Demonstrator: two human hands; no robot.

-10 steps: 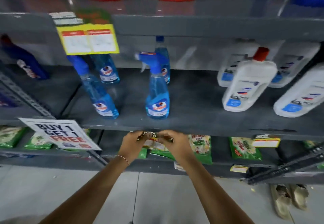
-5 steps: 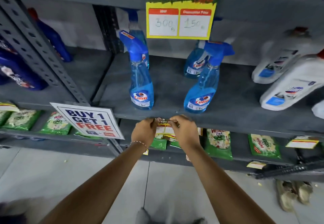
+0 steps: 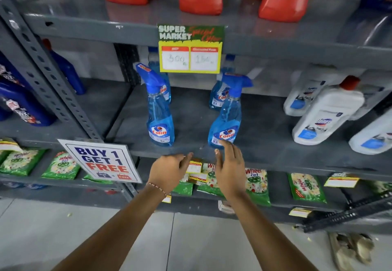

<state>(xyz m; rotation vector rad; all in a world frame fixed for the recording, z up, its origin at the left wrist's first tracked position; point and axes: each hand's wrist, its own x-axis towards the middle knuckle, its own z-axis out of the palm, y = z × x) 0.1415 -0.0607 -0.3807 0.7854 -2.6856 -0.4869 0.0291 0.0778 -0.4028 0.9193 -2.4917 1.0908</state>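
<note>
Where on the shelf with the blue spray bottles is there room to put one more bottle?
Bare shelf lies between the left spray bottle and the right spray bottle, and a wider patch between the right spray bottle and the white bottles. The white bottles crowd the right end; green packets line the shelf below.

Cannot read the blurred second price on the offer card (image 3: 191,37), nor see the whole shelf tag (image 3: 194,168) behind the left hand (image 3: 167,171).

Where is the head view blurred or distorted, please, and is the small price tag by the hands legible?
Head view: wide-angle bend bows the shelf edge; motion blur smears the price tag beyond reading; the BUY 1 GET 1 FREE sign reads clearly.
</note>
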